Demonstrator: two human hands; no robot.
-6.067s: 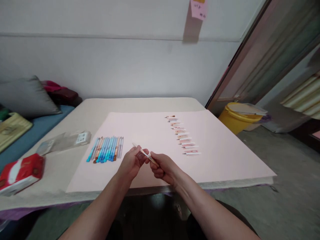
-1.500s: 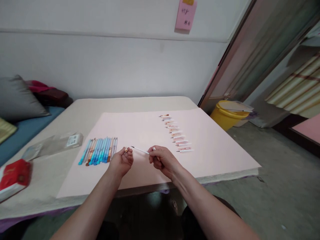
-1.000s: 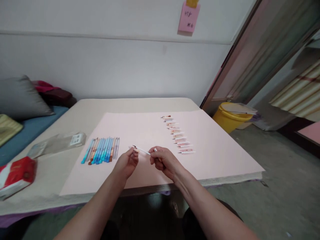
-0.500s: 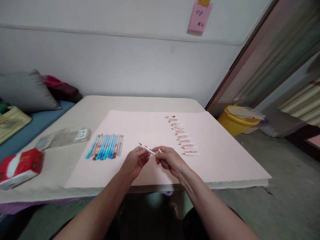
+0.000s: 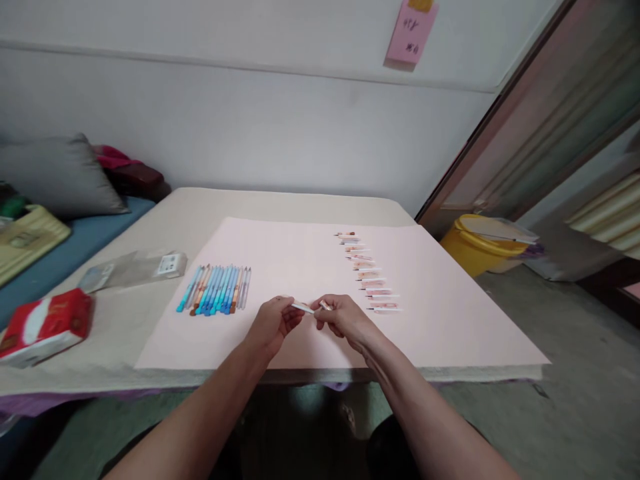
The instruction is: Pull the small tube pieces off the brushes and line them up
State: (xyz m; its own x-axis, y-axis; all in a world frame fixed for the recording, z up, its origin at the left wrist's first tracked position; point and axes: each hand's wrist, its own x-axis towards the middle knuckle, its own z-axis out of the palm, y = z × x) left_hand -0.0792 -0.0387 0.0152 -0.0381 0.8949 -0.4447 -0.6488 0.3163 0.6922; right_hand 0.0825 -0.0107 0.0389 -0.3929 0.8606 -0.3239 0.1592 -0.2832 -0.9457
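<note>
Over the front of the pink sheet (image 5: 300,253), my hands meet at a thin white pen refill (image 5: 303,308). My left hand (image 5: 274,322) pinches its left end between thumb and fingers. The fingertips of my right hand (image 5: 344,317) are at the other end, closed around a small pale pen part (image 5: 325,305) that is mostly hidden. To the left lies a row of blue, brown and grey pens (image 5: 215,290), side by side. On the right, several white refills with pinkish pieces (image 5: 376,293) form a column running away from me.
Left of the sheet are a clear plastic wrapper (image 5: 135,270) and a red tissue pack (image 5: 47,327) on the cream tabletop. A grey cushion (image 5: 60,177) rests on a blue seat. A yellow bucket (image 5: 473,243) stands right of the table, and a pink note (image 5: 411,33) hangs on the wall.
The refill's dark tip, pointing up and left before, no longer shows, and the refill lies flatter between my hands. The whole view has shifted slightly.
</note>
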